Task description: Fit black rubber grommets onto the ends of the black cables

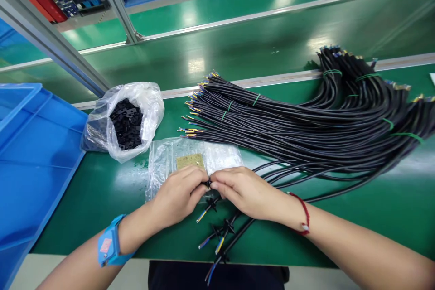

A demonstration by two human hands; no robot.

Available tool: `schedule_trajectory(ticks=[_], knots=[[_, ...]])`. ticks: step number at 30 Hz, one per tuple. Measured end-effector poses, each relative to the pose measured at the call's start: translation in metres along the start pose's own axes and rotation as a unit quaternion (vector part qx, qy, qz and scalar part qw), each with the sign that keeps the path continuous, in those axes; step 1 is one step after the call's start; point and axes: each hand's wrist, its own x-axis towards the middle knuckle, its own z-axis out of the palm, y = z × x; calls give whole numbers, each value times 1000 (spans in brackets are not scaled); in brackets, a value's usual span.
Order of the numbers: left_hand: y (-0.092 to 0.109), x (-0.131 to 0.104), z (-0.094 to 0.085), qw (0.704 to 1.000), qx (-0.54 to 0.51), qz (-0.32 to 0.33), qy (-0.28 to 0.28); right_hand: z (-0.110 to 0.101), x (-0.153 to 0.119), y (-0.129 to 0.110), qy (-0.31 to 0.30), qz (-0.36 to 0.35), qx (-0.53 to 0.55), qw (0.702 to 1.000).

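Note:
My left hand [181, 190] and my right hand [244, 190] meet fingertip to fingertip over the near middle of the bench. Both are closed in a pinch on a small black plastic part [208, 183], mostly hidden by the fingers. Whether a cable runs through it, I cannot tell. Just below my hands, several black cable ends [234, 242] point toward the front edge, each with a black winged fitting [228, 226] and bare-tipped coloured wires. Under the fingers lies a clear plastic bag [159, 167] with a yellowish flat piece [189, 161] on or in it.
Large bundles of black cables [288, 122], tied with green bands, fill the bench's right side. An open plastic bag [152, 104] of small black parts [126, 124] stands at the left, beside a blue bin [41, 154]. Behind runs a metal-framed panel [238, 54].

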Motion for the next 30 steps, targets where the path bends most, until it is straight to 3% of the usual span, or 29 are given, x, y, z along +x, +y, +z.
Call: schedule_trajectory(ticks=[5, 8, 12, 14, 17, 20, 23, 24, 26, 28, 30], knots=[[-1, 2, -10, 994, -84, -59, 23, 1, -3, 0, 97, -45, -78, 991], [3, 2, -19, 982, -140, -124, -5, 3, -6, -1, 154, -94, -152, 972], [8, 2, -19, 987, -100, -125, -27, 5, -7, -2, 177, -137, -203, 953], [9, 1, -16, 994, -63, -89, -14, 4, -7, -2, 152, -126, -184, 963], [7, 0, -12, 1000, 13, -2, -12, -3, -6, -4, 47, -52, -37, 997], [4, 0, -13, 996, 69, 57, -20, -13, -4, -8, -47, 18, 109, 993], [7, 0, -15, 994, 70, 76, -25, -21, -4, -8, -63, 7, 133, 989], [9, -1, -16, 993, 67, 87, -38, -23, -4, -5, -37, -12, 115, 993], [15, -4, -14, 989, 49, 111, -87, -24, -3, 4, 71, -50, 21, 996], [22, -7, -10, 980, 5, 127, -153, -24, -2, 17, 194, -58, -130, 971], [28, -8, -10, 964, -75, 135, -216, -23, 1, 31, 248, -33, -270, 930]])
